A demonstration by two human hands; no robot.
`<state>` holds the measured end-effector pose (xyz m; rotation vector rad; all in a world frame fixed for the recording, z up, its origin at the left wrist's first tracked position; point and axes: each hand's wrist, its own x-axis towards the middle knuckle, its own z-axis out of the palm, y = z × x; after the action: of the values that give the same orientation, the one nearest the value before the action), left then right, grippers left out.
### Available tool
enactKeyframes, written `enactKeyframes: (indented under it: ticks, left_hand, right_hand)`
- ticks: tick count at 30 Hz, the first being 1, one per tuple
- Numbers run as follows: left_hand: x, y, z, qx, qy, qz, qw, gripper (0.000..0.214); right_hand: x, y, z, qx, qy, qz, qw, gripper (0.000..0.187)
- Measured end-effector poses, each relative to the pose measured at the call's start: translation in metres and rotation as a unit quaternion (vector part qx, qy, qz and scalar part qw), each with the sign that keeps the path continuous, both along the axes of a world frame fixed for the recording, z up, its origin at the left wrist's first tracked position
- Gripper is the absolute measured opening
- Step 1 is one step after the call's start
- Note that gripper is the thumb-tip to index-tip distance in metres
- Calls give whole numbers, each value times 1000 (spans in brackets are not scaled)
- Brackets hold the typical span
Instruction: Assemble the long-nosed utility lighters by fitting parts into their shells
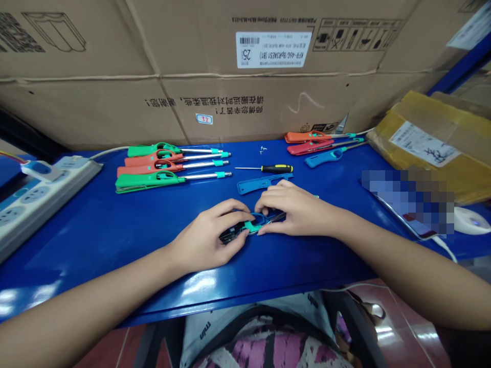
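Note:
An opened blue long-necked lighter (263, 220) lies low over the blue tabletop, its turquoise trigger and dark inner parts showing. My left hand (213, 230) pinches its handle end, thumb and fingers around the inner parts. On the neck side, my right hand (297, 208) has its fingers closed on the same lighter, which hides much of it. Just behind my right hand rests a loose blue half shell (253, 186). Beyond that is a screwdriver (276, 168) with a black and yellow handle, and a few tiny white screws (263, 150) seem to lie farther back.
Several green and orange lighters (153, 182) lie in a row at left. Three more lighters (316, 147) sit at back right. A power strip (42, 191) borders the left, a phone (402, 204) and yellow package (441, 145) the right. A cardboard box (215, 122) stands behind.

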<state>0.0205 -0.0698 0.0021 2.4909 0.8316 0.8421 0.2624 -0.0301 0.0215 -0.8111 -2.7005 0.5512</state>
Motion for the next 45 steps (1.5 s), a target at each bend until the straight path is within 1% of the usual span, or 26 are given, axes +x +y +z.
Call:
enactKeyframes:
  ticks: [3,7,11,15,21,24,28,34,38,40,45]
  left_hand:
    - [0,0,-1,-3,-9,14,1000,25]
    - [2,0,0,-12,-13,20,1000,21]
    - [4,-1,0,-4,-20,35,999,19]
    - [3,-2,-1,-2,-10,44,999,24]
    - [2,-3,-2,-2,-11,61,998,28]
    - [2,-4,0,-8,-18,63,998,30]
    - [1,-4,2,-18,-24,60,998,35]
    - [2,-2,1,-21,-32,73,997,35]
    - [3,-2,0,-13,-32,75,997,35]
    - [4,-1,-1,-13,-33,77,996,35]
    - [3,1,-4,-22,-46,72,996,37]
  right_hand:
    - [0,-2,1,13,27,-5,1000,27]
    - [-1,-5,-2,58,32,15,998,18]
    - [-4,-7,-6,69,28,15,997,23]
    - [-7,-9,-7,73,11,23,997,28]
    - [-9,-11,-5,142,-25,56,988,28]
    - [-9,-11,-6,156,-23,58,986,26]
    - [-9,-11,-6,149,-22,58,987,25]
    - [-9,-15,-1,145,-54,38,987,27]
    - [-8,-15,0,150,-60,50,986,26]
    - [-7,-13,0,135,-48,57,988,26]
    - [-5,-10,-3,57,-10,55,997,22]
